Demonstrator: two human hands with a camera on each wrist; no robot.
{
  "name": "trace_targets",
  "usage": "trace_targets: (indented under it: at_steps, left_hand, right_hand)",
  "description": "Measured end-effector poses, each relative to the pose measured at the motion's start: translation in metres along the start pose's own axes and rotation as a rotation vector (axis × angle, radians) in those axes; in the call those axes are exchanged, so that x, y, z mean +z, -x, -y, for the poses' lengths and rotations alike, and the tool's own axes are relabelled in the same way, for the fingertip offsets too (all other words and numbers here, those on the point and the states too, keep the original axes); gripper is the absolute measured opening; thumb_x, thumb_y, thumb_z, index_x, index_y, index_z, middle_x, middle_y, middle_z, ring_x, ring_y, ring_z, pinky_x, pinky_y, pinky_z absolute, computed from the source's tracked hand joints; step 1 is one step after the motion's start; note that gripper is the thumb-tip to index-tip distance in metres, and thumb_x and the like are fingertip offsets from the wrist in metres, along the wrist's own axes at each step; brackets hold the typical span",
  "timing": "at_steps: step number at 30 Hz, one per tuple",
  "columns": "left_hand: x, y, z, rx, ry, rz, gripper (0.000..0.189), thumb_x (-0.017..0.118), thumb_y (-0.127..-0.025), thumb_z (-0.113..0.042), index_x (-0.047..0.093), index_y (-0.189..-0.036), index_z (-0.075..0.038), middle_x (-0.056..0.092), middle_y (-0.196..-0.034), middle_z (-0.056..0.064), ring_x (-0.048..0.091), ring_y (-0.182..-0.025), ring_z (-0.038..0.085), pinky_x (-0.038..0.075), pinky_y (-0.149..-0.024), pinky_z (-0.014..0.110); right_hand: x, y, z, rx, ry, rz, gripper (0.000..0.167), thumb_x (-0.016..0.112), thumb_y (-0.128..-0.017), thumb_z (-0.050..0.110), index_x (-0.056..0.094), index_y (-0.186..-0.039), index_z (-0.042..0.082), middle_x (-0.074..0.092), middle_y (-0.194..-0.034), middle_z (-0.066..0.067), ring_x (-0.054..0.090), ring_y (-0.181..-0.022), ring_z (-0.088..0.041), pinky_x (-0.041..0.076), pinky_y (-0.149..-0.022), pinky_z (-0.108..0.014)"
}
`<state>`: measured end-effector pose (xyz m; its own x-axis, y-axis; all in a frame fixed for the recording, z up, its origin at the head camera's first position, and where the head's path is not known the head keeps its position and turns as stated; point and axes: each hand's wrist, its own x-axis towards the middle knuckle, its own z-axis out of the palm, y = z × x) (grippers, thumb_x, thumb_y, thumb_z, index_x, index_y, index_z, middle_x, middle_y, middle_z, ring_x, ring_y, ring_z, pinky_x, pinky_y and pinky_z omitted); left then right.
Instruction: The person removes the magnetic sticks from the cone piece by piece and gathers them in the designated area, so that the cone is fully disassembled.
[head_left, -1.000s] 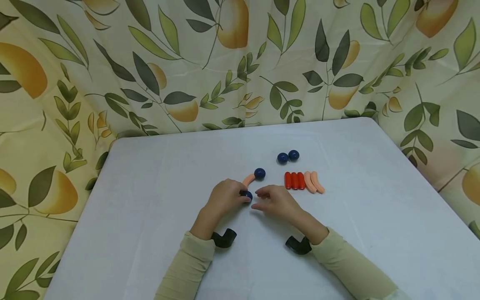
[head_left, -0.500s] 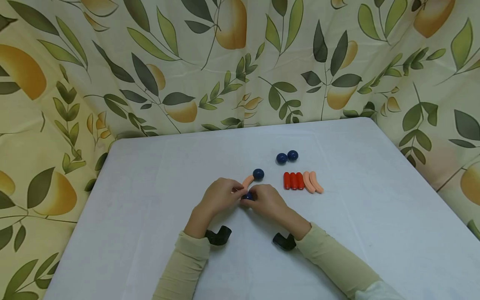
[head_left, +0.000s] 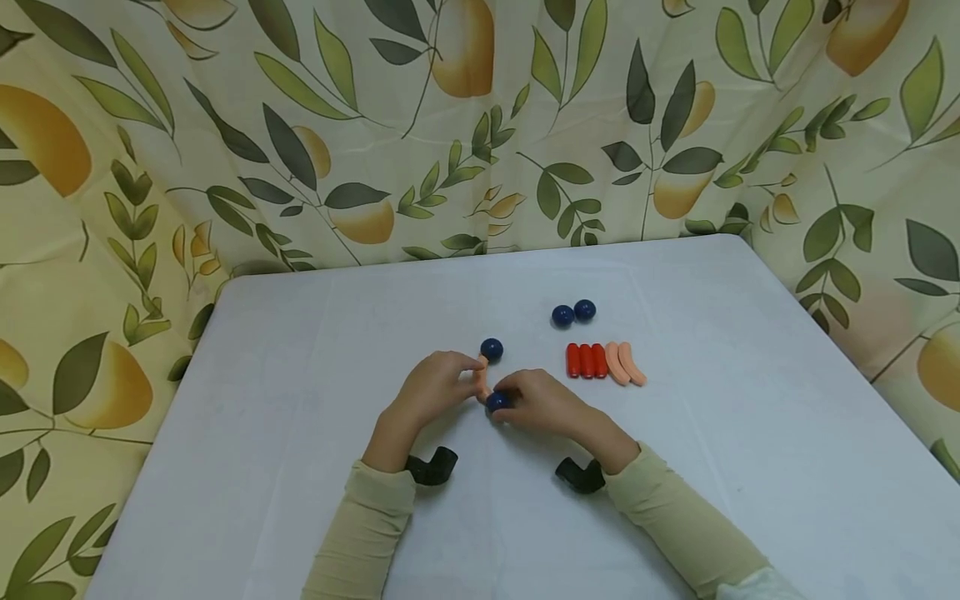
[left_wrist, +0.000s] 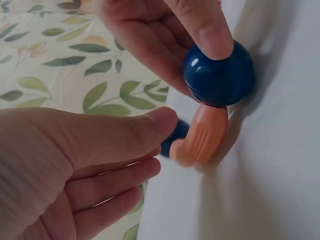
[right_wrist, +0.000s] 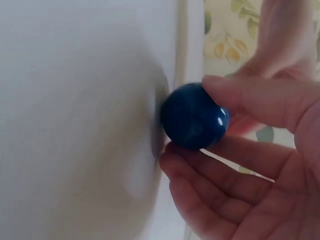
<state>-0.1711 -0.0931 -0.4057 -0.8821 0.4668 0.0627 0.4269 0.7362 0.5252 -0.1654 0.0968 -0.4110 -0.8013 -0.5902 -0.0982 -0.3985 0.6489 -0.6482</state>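
Observation:
In the head view, a curved, peach-coloured toy stick [head_left: 482, 382] lies between two glossy dark blue balls, one at each end. My right hand [head_left: 542, 402] pinches the near blue ball [left_wrist: 220, 75] between thumb and fingers, close over the white table. The far blue ball [head_left: 492, 349] is partly covered by my left thumb in the left wrist view. My left hand [left_wrist: 85, 165] is beside the stick, its fingers extended and thumb tip right by the stick's far end. The right wrist view shows the pinched ball; the stick is hidden behind it.
On the white table [head_left: 300, 375], three short red sticks [head_left: 587, 361] lie in a row beside two curved peach sticks [head_left: 625, 364]. Two more blue balls [head_left: 573, 313] sit together behind them. Black devices [head_left: 432, 467] are strapped at both wrists. A leaf-patterned curtain [head_left: 480, 125] hangs behind.
The near ball passed from my left fingers to my right hand. The stick has swung round, its far ball moving left and the near ball slightly toward me.

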Motion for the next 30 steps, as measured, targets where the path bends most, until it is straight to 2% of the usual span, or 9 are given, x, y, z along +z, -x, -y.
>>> trace_targets:
  at_steps: [2, 5, 8, 12, 17, 21, 25, 30]
  left_hand:
    - [0.002, -0.001, -0.001, 0.043, -0.01, 0.02, 0.016, 0.072, -0.08, -0.021, 0.069, -0.089, -0.008, 0.068, -0.096, 0.001, 0.06, -0.087, 0.017, 0.047, -0.075, 0.031]
    - [0.005, -0.002, -0.002, 0.089, -0.034, 0.052, 0.021, 0.071, -0.081, -0.016, 0.068, -0.098, -0.005, 0.067, -0.088, 0.001, 0.06, -0.084, 0.018, 0.047, -0.077, 0.031]
    - [0.008, -0.002, -0.003, 0.118, -0.051, 0.065, 0.02, 0.069, -0.082, -0.013, 0.069, -0.1, -0.004, 0.067, -0.092, 0.003, 0.06, -0.085, 0.018, 0.047, -0.078, 0.031]
    - [0.014, -0.004, -0.003, 0.181, -0.114, 0.068, 0.005, 0.066, -0.085, -0.009, 0.07, -0.086, -0.008, 0.064, -0.081, -0.002, 0.054, -0.07, 0.012, 0.044, -0.068, 0.026]
    - [0.021, -0.007, -0.002, 0.267, -0.184, 0.051, 0.018, 0.061, -0.088, -0.006, 0.066, -0.071, -0.009, 0.058, -0.068, -0.005, 0.044, -0.063, 0.008, 0.039, -0.064, 0.022]
    - [0.022, -0.007, -0.002, 0.274, -0.195, 0.043, 0.023, 0.059, -0.09, -0.008, 0.064, -0.067, -0.011, 0.056, -0.067, -0.007, 0.047, -0.064, 0.008, 0.041, -0.069, 0.021]
    - [0.022, -0.006, -0.001, 0.267, -0.217, 0.044, 0.021, 0.061, -0.089, -0.012, 0.065, -0.068, -0.012, 0.061, -0.072, -0.008, 0.053, -0.069, 0.007, 0.044, -0.074, 0.021]
    - [0.023, -0.006, 0.0, 0.252, -0.222, 0.053, 0.018, 0.063, -0.087, -0.015, 0.064, -0.069, -0.013, 0.063, -0.075, -0.008, 0.054, -0.071, 0.006, 0.044, -0.071, 0.02]
  right_hand:
    - [-0.002, 0.001, -0.002, -0.017, 0.004, 0.019, 0.029, 0.072, -0.08, 0.017, 0.067, -0.104, 0.002, 0.063, -0.086, 0.001, 0.053, -0.074, -0.013, 0.047, -0.07, -0.026]
    - [-0.004, 0.003, -0.003, -0.023, 0.002, 0.037, 0.031, 0.072, -0.08, 0.015, 0.066, -0.107, 0.001, 0.064, -0.091, -0.001, 0.054, -0.078, -0.014, 0.048, -0.073, -0.027]
    - [-0.005, 0.004, -0.004, -0.036, -0.006, 0.044, 0.031, 0.071, -0.08, 0.015, 0.066, -0.107, 0.0, 0.064, -0.092, -0.001, 0.054, -0.079, -0.014, 0.048, -0.074, -0.028]
    - [-0.007, 0.006, -0.007, -0.062, -0.025, 0.053, 0.03, 0.071, -0.08, 0.014, 0.066, -0.107, 0.0, 0.065, -0.094, -0.002, 0.055, -0.081, -0.014, 0.047, -0.075, -0.028]
    - [-0.01, 0.008, -0.01, -0.108, -0.009, 0.061, 0.03, 0.071, -0.081, 0.013, 0.066, -0.107, 0.0, 0.066, -0.099, -0.003, 0.058, -0.089, -0.015, 0.047, -0.082, -0.032]
    - [-0.014, 0.014, -0.013, -0.107, 0.025, 0.062, 0.033, 0.071, -0.08, 0.012, 0.064, -0.109, -0.003, 0.065, -0.102, -0.007, 0.058, -0.091, -0.017, 0.047, -0.082, -0.034]
    - [-0.02, 0.019, -0.017, -0.05, 0.039, 0.034, 0.036, 0.072, -0.08, 0.013, 0.063, -0.11, -0.004, 0.064, -0.103, -0.008, 0.058, -0.089, -0.017, 0.049, -0.079, -0.033]
    - [-0.033, 0.022, -0.028, -0.001, 0.033, -0.014, 0.037, 0.071, -0.08, 0.013, 0.063, -0.112, -0.003, 0.064, -0.104, -0.008, 0.058, -0.091, -0.02, 0.049, -0.08, -0.036]
